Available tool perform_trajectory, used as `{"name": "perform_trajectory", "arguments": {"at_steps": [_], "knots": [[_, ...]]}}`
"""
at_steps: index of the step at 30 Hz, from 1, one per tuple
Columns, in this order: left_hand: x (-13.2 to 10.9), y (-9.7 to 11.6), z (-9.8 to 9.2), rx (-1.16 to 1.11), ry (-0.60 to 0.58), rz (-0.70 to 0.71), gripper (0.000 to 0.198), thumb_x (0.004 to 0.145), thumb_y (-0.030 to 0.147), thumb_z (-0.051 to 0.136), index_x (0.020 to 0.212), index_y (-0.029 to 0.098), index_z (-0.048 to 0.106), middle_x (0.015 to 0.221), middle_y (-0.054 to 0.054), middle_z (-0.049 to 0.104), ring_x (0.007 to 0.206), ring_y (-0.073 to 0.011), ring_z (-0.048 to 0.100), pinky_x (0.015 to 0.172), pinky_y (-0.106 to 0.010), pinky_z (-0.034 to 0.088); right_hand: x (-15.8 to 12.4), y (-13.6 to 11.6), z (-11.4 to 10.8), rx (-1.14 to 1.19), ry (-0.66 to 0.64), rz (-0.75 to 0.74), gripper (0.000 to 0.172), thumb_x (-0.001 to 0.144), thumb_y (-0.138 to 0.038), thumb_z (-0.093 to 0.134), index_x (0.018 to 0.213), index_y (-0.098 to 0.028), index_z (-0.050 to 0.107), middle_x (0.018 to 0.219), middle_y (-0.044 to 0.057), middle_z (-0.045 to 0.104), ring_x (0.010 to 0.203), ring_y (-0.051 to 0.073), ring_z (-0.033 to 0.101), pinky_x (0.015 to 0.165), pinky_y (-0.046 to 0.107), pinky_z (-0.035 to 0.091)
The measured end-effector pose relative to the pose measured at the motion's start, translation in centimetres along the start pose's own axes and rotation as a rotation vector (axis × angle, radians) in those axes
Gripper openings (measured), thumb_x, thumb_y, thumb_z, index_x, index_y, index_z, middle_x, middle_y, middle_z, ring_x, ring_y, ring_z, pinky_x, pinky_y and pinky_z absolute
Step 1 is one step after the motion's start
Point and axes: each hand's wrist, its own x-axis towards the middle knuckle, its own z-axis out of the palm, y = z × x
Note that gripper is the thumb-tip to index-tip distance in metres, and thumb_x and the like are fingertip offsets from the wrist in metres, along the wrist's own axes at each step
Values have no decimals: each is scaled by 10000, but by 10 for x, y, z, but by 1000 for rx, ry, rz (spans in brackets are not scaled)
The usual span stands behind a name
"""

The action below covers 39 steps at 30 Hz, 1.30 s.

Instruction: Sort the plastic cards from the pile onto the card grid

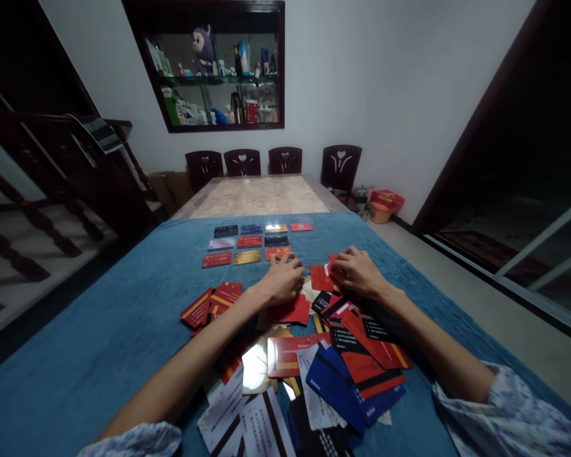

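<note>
Working through loose cards: both hands at the pile's far end, centre of frame.
Red card (pixel 320 278) is just right of centre, between the hands, lying over the upper edge of the loose pile (pixel 285 357). Right hand (pixel 359 273) is at its right edge, fingers bent and close together; looks like contact, can't confirm a grip. Left hand (pixel 284 279) is near its left side, half-curled over the pile, fingertips mostly hidden; can't tell if it has hold of anything. Step in hand, my read: picking among the loose cards. Next move calls for parting one card from its overlapping neighbours; thin stock, could drag others. Pile spreads to lower centre. Card rows (pixel 250 242) sit above the hands, on the same blue cloth (pixel 99 330); chairs (pixel 242 164) at top centre.
</note>
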Motion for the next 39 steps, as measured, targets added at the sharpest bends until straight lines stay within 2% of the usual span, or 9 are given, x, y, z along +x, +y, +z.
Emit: {"name": "perform_trajectory", "arguments": {"at_steps": [7,12,16,19,22,26,32,35,39], "knots": [[17,21,5,-27,-33,67,242,898,197,487,1085,224,638,1216,-101,609,1249,-319,380,967,-570,343,0,-5,-4,2,-70,-4,259,932,-297,490,1044,-242,718,1128,99,680,1042,261,472,760,361,315],[22,19,13,-11,-46,82,296,956,262,454,1177,330,639,1257,-75,594,1235,-325,393,984,-599,331,8,-9,-11,17,-157,-40,276,869,-222,544,1081,-262,715,1206,94,655,1062,267,461,761,343,345],[22,15,14,-14,-30,91,305,946,260,478,1179,345,657,1309,-67,578,1239,-325,383,999,-591,317,20,-12,-16,55,-255,-68,343,785,-215,639,1112,-294,707,1277,67,638,1102,285,459,788,355,366],[21,13,14,-24,-14,94,312,940,253,495,1178,359,666,1334,-51,572,1236,-322,383,1004,-580,312,28,-15,-16,69,-307,-79,401,774,-219,657,1162,-310,692,1323,56,623,1101,288,469,791,358,374],[21,12,12,-19,-1,93,297,936,233,491,1126,338,693,1311,-52,589,1217,-314,393,1000,-564,308,32,-19,-15,72,-333,-72,458,788,-211,639,1231,-320,663,1336,51,621,1081,284,477,794,365,379],[21,10,10,-8,-8,72,280,935,225,471,1047,289,719,1151,-89,649,1161,-306,417,971,-541,312,34,-19,-13,71,-345,-63,494,793,-159,591,1249,-340,656,1350,33,613,1089,285,469,809,377,378],[19,12,6,-7,-33,52,262,912,203,469,942,228,728,1014,-111,666,1129,-310,443,967,-559,310,32,-12,-12,52,-341,-76,565,753,-128,596,1285,-313,638,1308,73,620,1117,299,449,801,371,380],[18,14,6,-8,-32,34,273,930,234,458,868,195,721,1000,-121,675,1128,-315,457,981,-577,309,31,-10,-11,40,-330,-85,548,756,-137,605,1277,-304,640,1276,94,622,1100,295,457,806,370,382],[18,16,9,-2,-18,5,305,945,335,470,893,166,718,1034,-132,677,1109,-310,483,982,-572,336,31,-10,-12,39,-349,-81,440,828,-197,557,1251,-273,653,1257,113,616,1105,298,459,827,383,395]]}}
